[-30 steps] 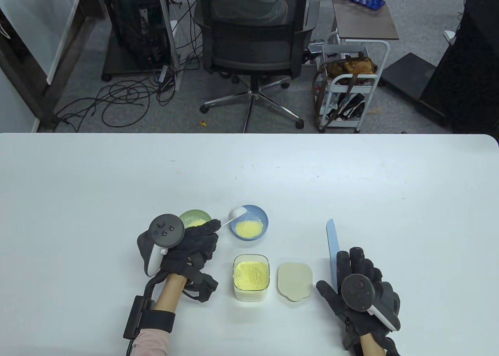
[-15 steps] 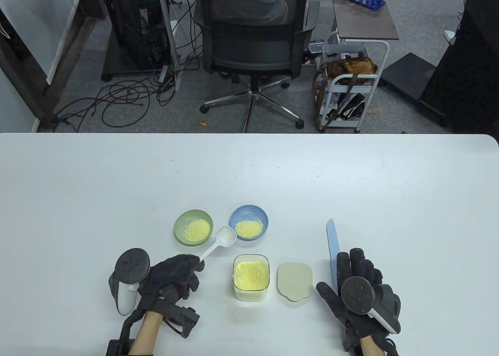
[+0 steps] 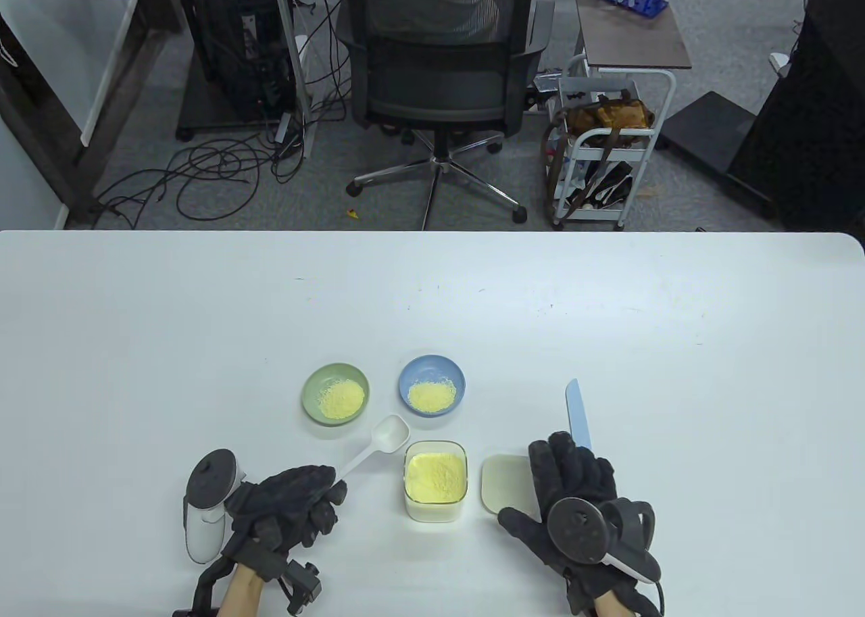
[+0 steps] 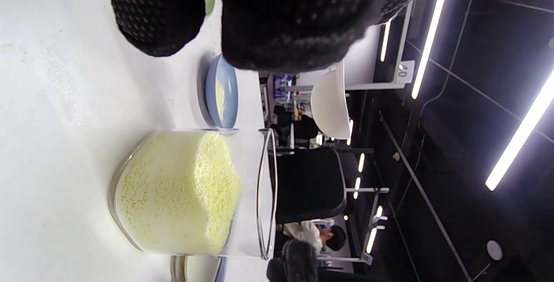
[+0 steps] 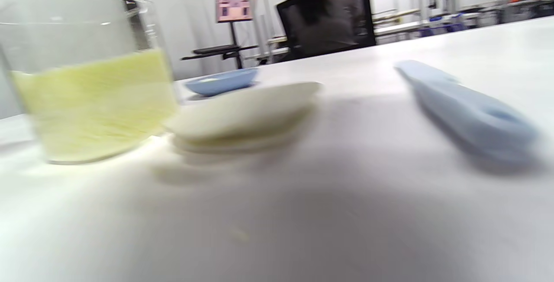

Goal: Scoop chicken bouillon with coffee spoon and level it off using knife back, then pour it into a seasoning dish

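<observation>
Pinching the thin white plastic handle of the coffee spoon with my left hand, I keep its empty oval bowl left of the square clear bouillon container, lower centre. My right hand, fingers straight, lies beside the pale-blue knife.

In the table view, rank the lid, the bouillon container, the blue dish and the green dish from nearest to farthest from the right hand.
From the right hand:
1. Lid, under its fingers.
2. Bouillon container, left of the lid.
3. Blue dish, farther back and left.
4. Green dish, farthest left.
</observation>
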A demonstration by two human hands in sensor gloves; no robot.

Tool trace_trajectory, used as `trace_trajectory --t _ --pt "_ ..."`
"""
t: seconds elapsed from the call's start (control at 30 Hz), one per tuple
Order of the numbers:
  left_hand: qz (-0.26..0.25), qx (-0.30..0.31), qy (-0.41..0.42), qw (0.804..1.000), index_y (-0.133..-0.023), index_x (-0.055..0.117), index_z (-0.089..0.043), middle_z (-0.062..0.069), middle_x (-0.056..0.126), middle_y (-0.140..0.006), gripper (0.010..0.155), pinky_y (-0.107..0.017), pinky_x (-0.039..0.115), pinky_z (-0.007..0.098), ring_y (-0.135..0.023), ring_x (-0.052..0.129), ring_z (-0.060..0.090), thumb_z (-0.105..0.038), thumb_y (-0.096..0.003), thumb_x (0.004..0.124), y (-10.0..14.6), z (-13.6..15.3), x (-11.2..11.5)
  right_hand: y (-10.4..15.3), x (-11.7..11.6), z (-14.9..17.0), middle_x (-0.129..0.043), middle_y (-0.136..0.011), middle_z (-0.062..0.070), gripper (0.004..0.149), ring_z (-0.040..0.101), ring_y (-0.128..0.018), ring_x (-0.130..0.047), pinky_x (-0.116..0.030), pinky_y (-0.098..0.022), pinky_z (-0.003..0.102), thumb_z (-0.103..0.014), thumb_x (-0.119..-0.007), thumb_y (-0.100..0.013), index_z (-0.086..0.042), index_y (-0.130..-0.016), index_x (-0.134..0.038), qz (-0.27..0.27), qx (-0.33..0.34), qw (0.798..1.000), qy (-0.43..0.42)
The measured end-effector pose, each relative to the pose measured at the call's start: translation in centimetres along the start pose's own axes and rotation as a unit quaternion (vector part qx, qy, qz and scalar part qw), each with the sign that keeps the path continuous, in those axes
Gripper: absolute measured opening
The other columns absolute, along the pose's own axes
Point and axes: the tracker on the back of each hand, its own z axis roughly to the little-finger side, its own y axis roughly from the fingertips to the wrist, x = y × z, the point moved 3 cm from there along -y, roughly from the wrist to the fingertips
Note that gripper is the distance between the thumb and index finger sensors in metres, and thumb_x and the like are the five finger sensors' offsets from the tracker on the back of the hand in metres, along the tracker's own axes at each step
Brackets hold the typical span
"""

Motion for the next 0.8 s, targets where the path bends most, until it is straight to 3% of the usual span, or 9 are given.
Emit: trace_trajectory --t 0.17,0.33,0.53,0.63,0.8 --pt "0.008 0.013 0.001 1.000 -0.056 0.092 -0.001 0.007 0.098 -0.021 0.044 -0.036 0.081 0.036 0.005 0.086 0.000 -0.041 -0.0482 0.076 0.3 -0.3 0.2 -3.5 0.4 -4.6 -0.015 -0.113 0.029 0.097 0.064 -0.097 -0.029 -0.015 -0.065 0.076 -0.063 -0.069 -0.047 -0.006 -0.106 -0.018 -0.073 0.056 0.995 -0.039" --pt "0.020 0.017 0.002 1.000 -0.056 0.092 -0.001 0.008 0.098 -0.021 0.044 -0.036 0.081 0.036 0.005 0.086 0.000 -0.041 -0.0480 0.077 0.3 -0.3 0.5 -6.9 -1.7 -6.0 -0.008 -0.112 0.028 0.101 0.061 -0.099 -0.021 -0.008 -0.066 0.074 -0.060 -0.072 -0.047 -0.004 -0.105 -0.012 -0.173 0.032 0.983 -0.053" --pt "0.023 0.016 -0.018 0.999 -0.057 0.092 0.000 0.007 0.098 -0.021 0.043 -0.037 0.081 0.035 0.006 0.085 0.000 -0.040 -0.0475 0.078 0.3 -0.4 0.8 -7.3 -2.8 -5.2 -0.016 -0.111 0.029 0.102 0.061 -0.097 -0.028 -0.013 -0.066 0.075 -0.062 -0.073 -0.045 -0.004 -0.104 -0.013 -0.158 0.033 0.982 -0.101" --pt "0.025 0.017 -0.059 0.998 -0.059 0.091 0.001 0.007 0.098 -0.022 0.043 -0.039 0.080 0.036 0.005 0.085 0.001 -0.038 -0.0473 0.080 0.4 -0.8 1.4 -7.5 -3.1 -5.0 -0.015 -0.111 0.028 0.103 0.060 -0.097 -0.028 -0.013 -0.066 0.075 -0.061 -0.074 -0.045 -0.006 -0.103 -0.009 -0.176 0.033 0.976 -0.121" --pt "-0.032 0.034 -0.167 0.985 -0.064 0.090 0.006 0.010 0.098 -0.026 0.044 -0.044 0.078 0.037 0.002 0.086 0.004 -0.033 -0.0441 0.087 0.5 -2.2 2.0 -7.6 -3.3 -4.8 -0.015 -0.110 0.027 0.104 0.060 -0.097 -0.028 -0.013 -0.066 0.075 -0.060 -0.075 -0.045 -0.007 -0.102 -0.007 -0.185 0.031 0.972 -0.139"
